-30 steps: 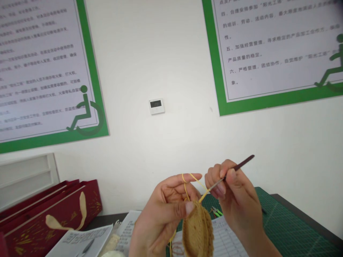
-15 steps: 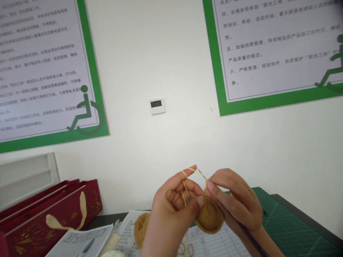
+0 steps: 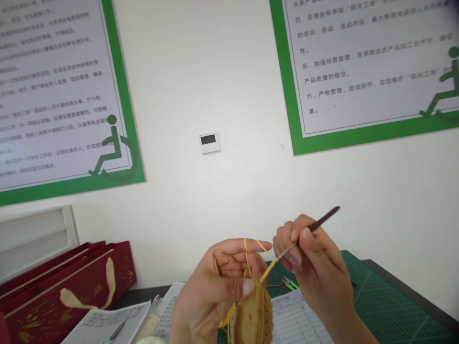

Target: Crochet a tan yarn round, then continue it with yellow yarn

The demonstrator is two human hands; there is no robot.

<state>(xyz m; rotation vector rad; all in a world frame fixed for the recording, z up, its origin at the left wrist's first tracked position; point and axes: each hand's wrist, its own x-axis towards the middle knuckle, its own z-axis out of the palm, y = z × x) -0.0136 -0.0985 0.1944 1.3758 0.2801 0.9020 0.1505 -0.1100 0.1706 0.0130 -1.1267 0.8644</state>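
My left hand [image 3: 222,277] pinches the top edge of a round, mustard-brown crocheted piece [image 3: 253,315] between thumb and fingers. Yellow yarn [image 3: 246,258] loops over its outstretched index finger and runs down behind the palm. In my right hand [image 3: 311,263] is a crochet hook [image 3: 324,220] with a dark handle, its thin metal shaft pointing down and left. A stretched yellow loop joins the hook's tip to the crocheted piece. Part of a yellow ball shows behind the left wrist.
Below lie a green cutting mat [image 3: 383,296], a printed form [image 3: 301,315] and green-handled pliers [image 3: 290,283]. Red gift bags [image 3: 89,286] stand at the left, beside a paper sheet [image 3: 111,320] with a pen [image 3: 117,330]. A thermostat [image 3: 209,143] hangs on the wall ahead.
My right hand has turned so the hook's handle points up and right, and a longer yellow loop is drawn out. My left hand and the crocheted piece have moved lower and left, tilting the piece.
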